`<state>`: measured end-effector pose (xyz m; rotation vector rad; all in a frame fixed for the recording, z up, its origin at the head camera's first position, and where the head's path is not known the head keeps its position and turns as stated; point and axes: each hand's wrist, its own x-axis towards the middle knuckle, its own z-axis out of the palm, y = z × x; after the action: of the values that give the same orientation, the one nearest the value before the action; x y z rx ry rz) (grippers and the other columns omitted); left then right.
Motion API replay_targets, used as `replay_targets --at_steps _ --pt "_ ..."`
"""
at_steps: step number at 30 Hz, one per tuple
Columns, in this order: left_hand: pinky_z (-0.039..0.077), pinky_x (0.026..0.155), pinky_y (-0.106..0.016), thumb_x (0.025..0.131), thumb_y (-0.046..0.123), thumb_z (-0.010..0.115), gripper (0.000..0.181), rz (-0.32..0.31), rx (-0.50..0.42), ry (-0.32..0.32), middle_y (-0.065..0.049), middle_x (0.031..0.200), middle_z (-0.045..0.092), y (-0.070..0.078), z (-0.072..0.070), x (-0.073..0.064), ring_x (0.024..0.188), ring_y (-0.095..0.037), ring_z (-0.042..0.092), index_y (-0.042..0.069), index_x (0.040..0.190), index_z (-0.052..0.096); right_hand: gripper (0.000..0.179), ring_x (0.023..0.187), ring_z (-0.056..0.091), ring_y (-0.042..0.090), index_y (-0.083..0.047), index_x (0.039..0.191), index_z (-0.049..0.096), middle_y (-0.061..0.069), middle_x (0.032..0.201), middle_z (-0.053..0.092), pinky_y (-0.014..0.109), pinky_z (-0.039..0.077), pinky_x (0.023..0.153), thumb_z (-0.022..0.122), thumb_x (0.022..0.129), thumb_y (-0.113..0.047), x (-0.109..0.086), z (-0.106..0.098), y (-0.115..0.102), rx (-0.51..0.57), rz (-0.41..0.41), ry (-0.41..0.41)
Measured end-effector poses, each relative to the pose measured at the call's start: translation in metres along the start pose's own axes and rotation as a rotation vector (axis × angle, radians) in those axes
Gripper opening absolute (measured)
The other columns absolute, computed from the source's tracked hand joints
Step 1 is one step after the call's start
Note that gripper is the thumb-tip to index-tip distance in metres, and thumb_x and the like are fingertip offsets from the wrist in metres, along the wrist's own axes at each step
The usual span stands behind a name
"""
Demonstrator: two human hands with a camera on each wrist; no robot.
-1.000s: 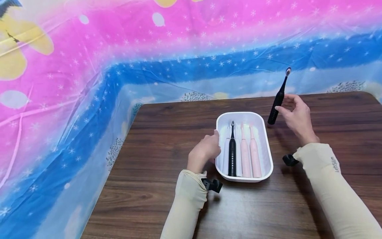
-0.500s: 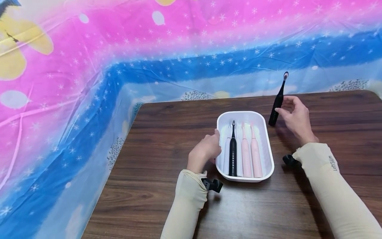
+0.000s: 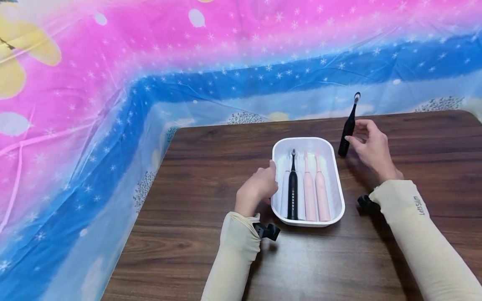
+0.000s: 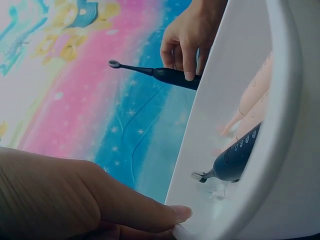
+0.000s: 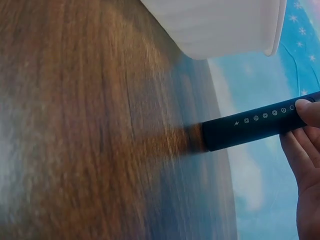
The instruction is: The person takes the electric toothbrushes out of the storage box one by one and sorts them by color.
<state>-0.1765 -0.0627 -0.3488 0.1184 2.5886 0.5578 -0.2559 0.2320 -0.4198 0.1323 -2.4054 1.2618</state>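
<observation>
My right hand [image 3: 373, 148] pinches a black electric toothbrush [image 3: 347, 131] by its handle, thumb on the button side and fingers behind. The brush stands nearly upright, head up, beyond the right side of a white plastic tray [image 3: 341, 200]. In the right wrist view its handle [image 5: 245, 125] shows a row of button icons, and its base is right at the tabletop. My left hand [image 3: 257, 188] grips the tray's left rim, the thumb [image 4: 177, 214] along the edge. Inside the tray lie another black toothbrush [image 3: 293, 194], pink toothbrushes [image 3: 310, 196] and white ones [image 3: 285, 192], side by side.
The tray rests on a dark wood-grain table [image 3: 196, 175]. Behind and to the left hangs a pink and blue cloth [image 3: 226, 50] with printed snowflakes, close to the table's far edge.
The held toothbrush has tipped slightly, its head shifting left and down so it stands a little more upright. Both hands stay almost where they were, and the view has shifted slightly.
</observation>
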Motion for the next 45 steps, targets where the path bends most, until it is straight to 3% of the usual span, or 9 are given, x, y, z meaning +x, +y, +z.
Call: replay_targets --at_steps 4,13,19,30,33,36,39,42,45 --pt "0.047 0.051 -0.027 0.098 0.010 0.045 0.069 0.003 0.000 0.003 -0.016 0.112 0.059 -0.001 -0.001 0.000 0.059 -0.019 0.059 0.010 0.155 0.007 0.039 0.109 0.056 0.027 0.000 0.125 0.051 0.016 0.114 0.059 0.008 0.045 0.083 0.065 0.090 -0.009 0.000 -0.002 0.000 -0.014 -0.027 -0.002" --pt "0.048 0.051 -0.027 0.098 0.011 0.047 0.069 -0.004 -0.017 0.001 -0.016 0.111 0.058 0.000 -0.001 -0.002 0.062 -0.020 0.061 0.011 0.155 0.008 0.039 0.110 0.055 0.029 0.000 0.126 0.049 0.016 0.115 0.058 0.003 0.040 0.078 0.064 0.091 -0.011 -0.002 -0.003 0.002 -0.016 -0.042 -0.021" --pt "0.048 0.051 -0.027 0.098 0.010 0.047 0.069 -0.002 -0.008 0.000 -0.015 0.102 0.060 0.000 0.000 -0.001 0.061 -0.019 0.062 0.010 0.155 0.008 0.040 0.113 0.054 0.033 0.001 0.127 0.049 0.019 0.119 0.056 0.031 0.051 0.088 0.064 0.091 -0.010 -0.003 -0.005 0.001 -0.025 -0.036 -0.036" --pt "0.047 0.052 -0.026 0.097 0.010 0.047 0.069 0.011 0.010 0.007 -0.015 0.103 0.060 0.001 0.001 -0.001 0.061 -0.018 0.059 0.008 0.155 0.009 0.040 0.112 0.055 0.035 0.003 0.126 0.048 0.022 0.118 0.057 0.043 0.049 0.091 0.064 0.090 -0.007 -0.004 -0.009 0.000 -0.044 -0.041 -0.044" --pt "0.047 0.052 -0.026 0.098 0.010 0.047 0.069 0.014 0.011 0.003 -0.015 0.104 0.060 0.002 0.002 0.000 0.061 -0.017 0.059 0.008 0.155 0.008 0.040 0.111 0.057 0.035 0.003 0.125 0.049 0.022 0.115 0.059 0.036 0.051 0.091 0.065 0.089 -0.006 -0.005 -0.010 0.001 -0.058 -0.041 -0.049" --pt "0.047 0.052 -0.026 0.098 0.010 0.047 0.069 0.012 0.011 0.002 -0.014 0.102 0.060 0.002 0.002 0.000 0.061 -0.017 0.059 0.008 0.155 0.008 0.040 0.106 0.060 0.031 0.002 0.125 0.051 0.021 0.113 0.061 0.014 0.050 0.087 0.066 0.089 -0.006 -0.006 -0.011 0.003 -0.061 -0.047 -0.052" --pt "0.047 0.052 -0.027 0.098 0.011 0.047 0.069 0.007 0.008 0.000 -0.015 0.102 0.060 0.002 0.002 0.000 0.060 -0.018 0.059 0.009 0.155 0.007 0.041 0.101 0.060 0.014 0.001 0.125 0.052 0.020 0.112 0.063 0.000 0.042 0.079 0.067 0.088 -0.007 -0.007 -0.013 0.005 -0.045 -0.060 -0.049" --pt "0.047 0.051 -0.027 0.098 0.010 0.046 0.069 0.002 0.006 0.001 -0.015 0.103 0.059 0.002 0.001 0.000 0.060 -0.019 0.059 0.009 0.155 0.007 0.041 0.096 0.056 -0.001 0.002 0.125 0.052 0.019 0.113 0.063 -0.001 0.040 0.079 0.067 0.088 -0.007 -0.007 -0.015 0.006 -0.028 -0.076 -0.046" --pt "0.047 0.051 -0.027 0.098 0.010 0.046 0.069 0.001 0.008 0.002 -0.014 0.100 0.059 0.003 0.000 -0.002 0.060 -0.019 0.059 0.009 0.155 0.007 0.042 0.097 0.056 -0.001 0.002 0.126 0.052 0.019 0.114 0.062 -0.001 0.041 0.080 0.066 0.088 -0.006 -0.007 -0.017 0.006 -0.022 -0.080 -0.047"
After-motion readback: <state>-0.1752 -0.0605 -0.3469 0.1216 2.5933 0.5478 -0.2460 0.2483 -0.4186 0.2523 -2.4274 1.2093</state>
